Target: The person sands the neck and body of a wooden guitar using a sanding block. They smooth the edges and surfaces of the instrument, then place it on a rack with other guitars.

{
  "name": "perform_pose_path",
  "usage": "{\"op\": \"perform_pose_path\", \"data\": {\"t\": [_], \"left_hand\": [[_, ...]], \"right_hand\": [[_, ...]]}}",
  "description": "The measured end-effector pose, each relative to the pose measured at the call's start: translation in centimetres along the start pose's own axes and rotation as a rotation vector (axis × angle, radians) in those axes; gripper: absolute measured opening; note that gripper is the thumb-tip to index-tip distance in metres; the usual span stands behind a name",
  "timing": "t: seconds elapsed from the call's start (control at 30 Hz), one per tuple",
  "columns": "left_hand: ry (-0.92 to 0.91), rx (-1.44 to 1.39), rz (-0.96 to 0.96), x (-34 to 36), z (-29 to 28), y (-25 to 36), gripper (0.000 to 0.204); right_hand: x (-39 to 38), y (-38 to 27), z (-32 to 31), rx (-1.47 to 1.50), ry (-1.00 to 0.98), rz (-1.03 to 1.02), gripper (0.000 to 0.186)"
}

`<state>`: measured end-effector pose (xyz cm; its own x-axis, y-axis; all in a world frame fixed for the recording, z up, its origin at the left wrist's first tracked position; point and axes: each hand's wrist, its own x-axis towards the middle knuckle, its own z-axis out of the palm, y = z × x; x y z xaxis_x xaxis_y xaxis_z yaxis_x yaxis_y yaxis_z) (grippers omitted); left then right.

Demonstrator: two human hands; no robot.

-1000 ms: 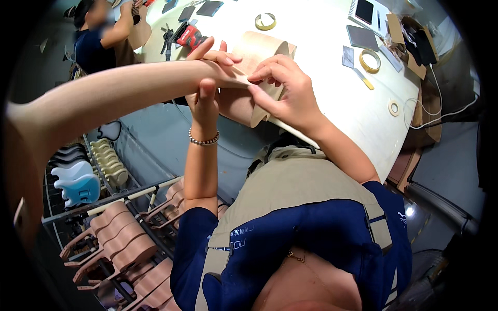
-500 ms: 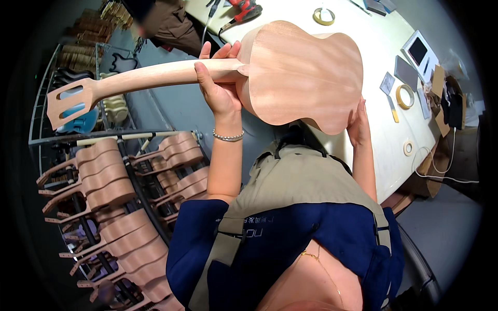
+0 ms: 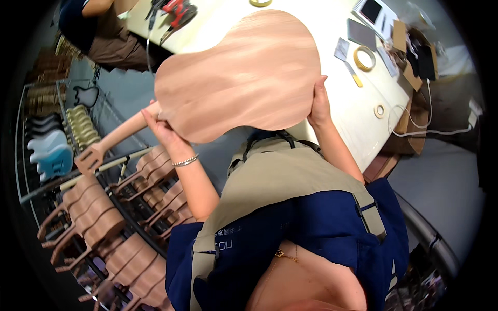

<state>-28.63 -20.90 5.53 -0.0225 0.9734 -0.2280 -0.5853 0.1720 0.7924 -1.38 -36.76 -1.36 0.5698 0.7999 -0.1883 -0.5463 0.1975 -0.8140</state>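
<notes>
An unfinished wooden guitar (image 3: 244,78) with a slotted headstock hangs in front of me, its plain back turned up toward me. Its neck slants to the lower left. My left hand (image 3: 170,133) is closed round the neck where it joins the body, its thumb on top and most fingers hidden underneath. At the body's right end, my right hand (image 3: 319,108) grips the edge, with the thumb along the rim and the other fingers out of sight below.
A white table (image 3: 358,124) holds tape rolls (image 3: 364,58), a yellow-tipped brush (image 3: 354,74), a grey pad (image 3: 361,32) and a red power tool (image 3: 179,11). Racked guitar bodies (image 3: 93,212) stand at left. Another person (image 3: 111,41) is at the far left.
The guitar has tilted so its back faces me more fully, and its neck has swung from nearly level to sloping down left. Both hands keep hold. The whole view has shifted too.
</notes>
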Motion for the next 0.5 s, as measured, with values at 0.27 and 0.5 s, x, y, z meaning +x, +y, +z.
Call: {"op": "perform_pose_path", "data": {"t": [0.27, 0.5], "left_hand": [[0.031, 0.121, -0.090, -0.2, -1.9, -0.4, 0.065], [0.054, 0.294, -0.116, 1.3, -2.0, 0.1, 0.055]], "right_hand": [[-2.1, -3.2, 4.2, -0.038, -0.087, -0.026, 0.078], [-1.7, -4.0, 4.8, -0.103, -0.164, 0.041, 0.083]]}}
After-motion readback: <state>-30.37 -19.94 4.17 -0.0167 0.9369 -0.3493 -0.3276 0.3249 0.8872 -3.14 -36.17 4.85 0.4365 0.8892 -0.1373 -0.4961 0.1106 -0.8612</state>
